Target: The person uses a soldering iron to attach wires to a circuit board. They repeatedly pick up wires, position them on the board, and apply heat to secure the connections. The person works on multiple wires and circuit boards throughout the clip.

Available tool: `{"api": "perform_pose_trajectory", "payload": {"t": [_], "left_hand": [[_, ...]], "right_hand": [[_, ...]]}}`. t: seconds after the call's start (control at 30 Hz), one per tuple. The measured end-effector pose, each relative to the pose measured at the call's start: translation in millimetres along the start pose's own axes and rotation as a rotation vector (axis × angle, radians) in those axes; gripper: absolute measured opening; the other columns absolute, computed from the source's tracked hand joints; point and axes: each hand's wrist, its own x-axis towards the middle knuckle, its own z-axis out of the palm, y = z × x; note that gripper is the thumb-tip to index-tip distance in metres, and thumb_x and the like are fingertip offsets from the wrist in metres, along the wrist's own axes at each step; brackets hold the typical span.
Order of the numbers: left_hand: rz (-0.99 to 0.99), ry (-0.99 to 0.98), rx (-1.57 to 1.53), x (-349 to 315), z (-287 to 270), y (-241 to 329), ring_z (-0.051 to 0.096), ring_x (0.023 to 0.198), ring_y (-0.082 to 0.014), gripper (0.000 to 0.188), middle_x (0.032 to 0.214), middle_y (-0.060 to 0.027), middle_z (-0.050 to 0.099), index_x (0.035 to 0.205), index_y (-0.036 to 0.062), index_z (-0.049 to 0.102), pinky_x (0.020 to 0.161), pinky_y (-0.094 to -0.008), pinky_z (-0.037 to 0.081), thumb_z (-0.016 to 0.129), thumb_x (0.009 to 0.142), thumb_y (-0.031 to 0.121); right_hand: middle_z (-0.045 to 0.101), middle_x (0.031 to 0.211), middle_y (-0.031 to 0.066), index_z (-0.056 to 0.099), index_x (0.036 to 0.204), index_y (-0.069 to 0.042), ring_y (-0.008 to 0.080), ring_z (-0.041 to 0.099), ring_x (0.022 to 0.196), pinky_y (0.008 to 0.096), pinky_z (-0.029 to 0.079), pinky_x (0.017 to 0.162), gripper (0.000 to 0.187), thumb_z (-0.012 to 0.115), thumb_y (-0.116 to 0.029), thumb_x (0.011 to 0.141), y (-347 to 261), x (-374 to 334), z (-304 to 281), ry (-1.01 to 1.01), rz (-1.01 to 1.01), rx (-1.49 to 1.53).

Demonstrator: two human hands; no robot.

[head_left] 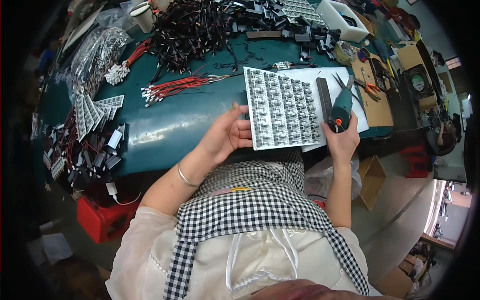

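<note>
A white panel of small circuit boards (280,110), covered in rows of dark components and slightly blurred, is tilted above the table's front edge. My left hand (227,132) is at its left edge, fingers partly hidden behind it, thumb raised beside it. My right hand (344,140) is closed round a green hand tool (342,106) with an orange part; its exact kind is unclear. The tool's narrow end points away from me. Between panel and tool lies a dark bar (324,97) on a white sheet (357,112).
Red wires with white connectors (175,87) lie left of the panel. A large heap of black cables (190,35) fills the back. Board strips (92,115) lie at the left. Scissors (347,85) and orange-handled pliers (370,89) are to the right. A red stool (102,220) stands below.
</note>
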Motion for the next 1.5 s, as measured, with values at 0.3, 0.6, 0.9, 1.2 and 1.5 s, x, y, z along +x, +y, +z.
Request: {"api": "perform_pose_trajectory", "payload": {"t": [0.3, 0.6, 0.9, 1.2, 1.5], "left_hand": [[0.154, 0.155, 0.386, 17, -5, -11, 0.069, 0.091, -0.0217, 0.036, 0.107, -0.0163, 0.066, 0.13, 0.0007, 0.038, 0.074, -0.0338, 0.061, 0.051, 0.097, 0.009], [0.058, 0.159, 0.445, 66, 14, -16, 0.069, 0.093, -0.0217, 0.042, 0.113, -0.0171, 0.063, 0.135, -0.0004, 0.033, 0.078, -0.0332, 0.061, 0.049, 0.097, 0.005], [-0.134, 0.215, 0.827, 99, 13, -19, 0.067, 0.065, -0.0187, 0.037, 0.083, -0.0161, 0.066, 0.124, -0.0048, 0.039, 0.059, -0.0288, 0.06, 0.055, 0.097, 0.014], [-0.288, 0.207, 0.977, 105, 6, 5, 0.065, 0.06, -0.0137, 0.024, 0.072, -0.0075, 0.062, 0.099, -0.0071, 0.056, 0.052, -0.0244, 0.055, 0.063, 0.093, 0.015], [-0.164, 0.149, 0.907, 91, -5, 3, 0.065, 0.064, -0.0109, 0.011, 0.076, -0.0061, 0.064, 0.098, -0.0057, 0.06, 0.057, -0.0228, 0.055, 0.06, 0.092, 0.004]], "right_hand": [[0.055, 0.08, -0.0001, 0.053, 0.101, 0.001, 0.0091, 0.06, 0.071, 0.024, 0.049, 0.065, 0.05, 0.084, 0.002, 0.062, 21, 12, -8, 0.016, 0.259, 0.584], [0.054, 0.085, 0.0025, 0.049, 0.112, 0.004, 0.0156, 0.062, 0.076, 0.0277, 0.051, 0.072, 0.055, 0.079, 0.011, 0.067, 29, 10, -46, 0.25, 0.19, 0.589], [0.064, 0.09, 0.0044, 0.055, 0.107, 0.001, 0.0102, 0.061, 0.075, 0.0248, 0.051, 0.068, 0.051, 0.084, 0.001, 0.066, 10, -4, -21, 0.088, 0.187, 0.499], [0.067, 0.091, 0.011, 0.053, 0.118, 0.004, 0.0171, 0.068, 0.076, 0.0283, 0.053, 0.07, 0.061, 0.083, -0.005, 0.066, -22, 9, 15, -0.082, -0.178, 0.299], [0.067, 0.097, 0.0143, 0.053, 0.121, 0.004, 0.0215, 0.069, 0.08, 0.0297, 0.053, 0.071, 0.069, 0.086, -0.008, 0.062, -24, 6, 23, -0.127, -0.206, 0.153]]}}
